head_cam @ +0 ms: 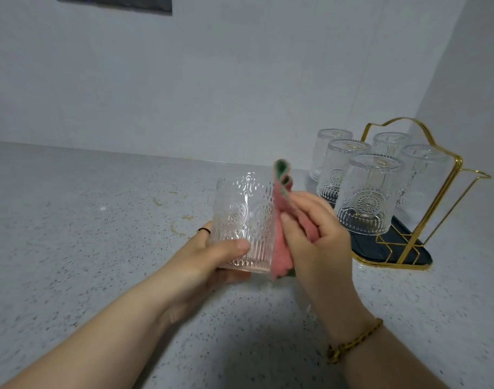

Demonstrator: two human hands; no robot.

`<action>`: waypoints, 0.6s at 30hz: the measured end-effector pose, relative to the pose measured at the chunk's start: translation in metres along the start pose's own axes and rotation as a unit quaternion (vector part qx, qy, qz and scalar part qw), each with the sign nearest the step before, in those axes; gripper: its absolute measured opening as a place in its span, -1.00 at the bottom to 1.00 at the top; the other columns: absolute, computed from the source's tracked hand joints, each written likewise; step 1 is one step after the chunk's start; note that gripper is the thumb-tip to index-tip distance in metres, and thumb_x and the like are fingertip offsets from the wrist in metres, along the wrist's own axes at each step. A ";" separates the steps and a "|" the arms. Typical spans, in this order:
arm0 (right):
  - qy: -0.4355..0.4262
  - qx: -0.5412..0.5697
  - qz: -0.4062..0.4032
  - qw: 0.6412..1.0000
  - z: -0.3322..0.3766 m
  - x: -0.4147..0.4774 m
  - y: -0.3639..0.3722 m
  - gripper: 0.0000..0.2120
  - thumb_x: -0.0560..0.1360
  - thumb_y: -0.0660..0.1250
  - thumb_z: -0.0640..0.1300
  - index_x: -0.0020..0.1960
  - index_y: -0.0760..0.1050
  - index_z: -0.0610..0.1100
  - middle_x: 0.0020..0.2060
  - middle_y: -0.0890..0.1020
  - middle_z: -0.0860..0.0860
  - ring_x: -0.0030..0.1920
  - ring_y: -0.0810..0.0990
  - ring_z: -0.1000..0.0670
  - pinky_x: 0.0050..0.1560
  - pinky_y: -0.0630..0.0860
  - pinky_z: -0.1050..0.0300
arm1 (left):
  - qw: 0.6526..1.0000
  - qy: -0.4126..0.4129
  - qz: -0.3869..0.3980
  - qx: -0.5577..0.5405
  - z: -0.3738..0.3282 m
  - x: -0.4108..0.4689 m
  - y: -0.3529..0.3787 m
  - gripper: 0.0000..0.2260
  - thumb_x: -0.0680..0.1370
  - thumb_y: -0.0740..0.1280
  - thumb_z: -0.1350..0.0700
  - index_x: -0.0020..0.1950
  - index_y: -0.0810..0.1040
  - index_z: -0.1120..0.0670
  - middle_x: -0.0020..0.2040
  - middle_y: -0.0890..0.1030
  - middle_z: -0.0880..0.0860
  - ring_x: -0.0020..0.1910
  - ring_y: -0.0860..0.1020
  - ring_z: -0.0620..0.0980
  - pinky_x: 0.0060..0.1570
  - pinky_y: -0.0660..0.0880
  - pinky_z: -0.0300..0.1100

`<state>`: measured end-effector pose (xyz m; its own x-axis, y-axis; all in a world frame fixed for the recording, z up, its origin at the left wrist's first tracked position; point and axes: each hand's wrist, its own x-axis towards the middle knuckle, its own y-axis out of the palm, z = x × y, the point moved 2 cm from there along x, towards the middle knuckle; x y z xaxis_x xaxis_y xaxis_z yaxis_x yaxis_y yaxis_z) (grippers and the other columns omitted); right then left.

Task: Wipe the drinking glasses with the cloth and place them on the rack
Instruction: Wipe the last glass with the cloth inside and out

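Speckled grey counter, gold rack standing right

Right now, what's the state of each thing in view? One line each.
held glass: upright, gripped near its base, cloth against its right side.
cloth: pink and green, folded, pinched.
left hand: grips the held glass.
right hand: pinches the cloth.
rack glasses: five, upside down on the rack.
rack: standing on the counter.
counter: a few yellowish marks.

Black ring on the left hand, braided gold bracelet on right wrist.
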<state>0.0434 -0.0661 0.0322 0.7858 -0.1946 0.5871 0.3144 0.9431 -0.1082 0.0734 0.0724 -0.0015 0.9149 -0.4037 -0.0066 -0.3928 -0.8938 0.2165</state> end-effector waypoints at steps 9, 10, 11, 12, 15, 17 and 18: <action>0.173 0.140 0.056 0.973 -0.013 -0.006 0.008 -0.82 0.42 0.33 -0.27 -0.14 0.58 0.00 -0.20 0.67 0.00 -0.16 0.64 0.02 -0.17 0.58 0.21 | 0.996 0.019 0.008 -0.086 -0.003 0.001 -0.007 -0.54 0.14 0.40 0.03 0.00 0.60 0.17 0.00 0.67 0.18 -0.03 0.64 0.09 -0.05 0.60 -0.09; 0.175 0.136 0.051 0.974 -0.014 -0.006 0.008 -0.83 0.42 0.33 -0.27 -0.10 0.57 -0.01 -0.18 0.67 -0.02 -0.16 0.64 0.02 -0.18 0.58 0.23 | 0.997 0.022 0.002 -0.076 -0.003 0.001 -0.007 -0.58 0.15 0.39 0.04 -0.03 0.61 0.15 -0.03 0.68 0.13 -0.05 0.64 0.06 -0.04 0.60 -0.10; 0.177 0.133 0.050 0.974 -0.014 -0.007 0.008 -0.82 0.42 0.34 -0.27 -0.07 0.56 -0.03 -0.17 0.67 -0.02 -0.16 0.64 0.04 -0.20 0.56 0.26 | 0.998 0.023 -0.009 -0.057 -0.003 0.001 -0.008 -0.59 0.14 0.40 0.03 -0.05 0.61 0.14 -0.07 0.69 0.08 -0.08 0.63 0.01 -0.04 0.59 -0.12; 0.179 0.128 0.051 0.974 -0.014 -0.008 0.009 -0.81 0.42 0.33 -0.27 -0.04 0.56 -0.03 -0.16 0.67 -0.02 -0.17 0.64 0.05 -0.23 0.55 0.28 | 0.999 0.026 -0.021 -0.028 -0.002 0.002 -0.010 -0.56 0.12 0.40 -0.02 -0.06 0.60 0.13 -0.10 0.70 0.03 -0.08 0.62 -0.02 -0.02 0.54 -0.13; 0.191 0.128 0.056 0.972 -0.013 -0.010 0.011 -0.78 0.41 0.34 -0.27 0.00 0.55 -0.03 -0.16 0.67 0.00 -0.18 0.65 0.07 -0.26 0.55 0.31 | 0.998 0.032 -0.048 0.031 -0.005 0.000 -0.010 -0.39 0.10 0.38 -0.16 0.07 0.57 0.12 -0.02 0.69 0.02 0.04 0.61 0.00 0.13 0.41 -0.10; 0.179 0.125 0.048 0.975 -0.012 -0.010 0.011 -0.78 0.41 0.34 -0.28 -0.01 0.55 -0.01 -0.18 0.68 0.03 -0.18 0.65 0.10 -0.25 0.54 0.34 | 0.996 0.040 -0.070 0.038 -0.007 -0.001 -0.009 -0.27 0.09 0.39 -0.18 0.20 0.50 0.11 0.05 0.67 0.03 0.07 0.60 0.00 0.16 0.42 -0.08; 0.167 0.120 0.043 0.978 -0.011 -0.009 0.010 -0.77 0.42 0.33 -0.28 -0.01 0.55 -0.02 -0.18 0.68 0.05 -0.18 0.65 0.13 -0.25 0.53 0.37 | 0.993 0.045 -0.100 0.047 -0.007 0.000 -0.010 -0.18 0.07 0.42 -0.20 0.28 0.43 0.09 0.07 0.65 0.03 0.07 0.60 0.00 0.18 0.43 -0.05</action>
<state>0.0456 -0.0579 0.0169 0.9466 -0.1504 0.2851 0.1362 0.9883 0.0689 0.0783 0.0824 0.0029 0.9786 -0.2002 0.0476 -0.2047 -0.9706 0.1268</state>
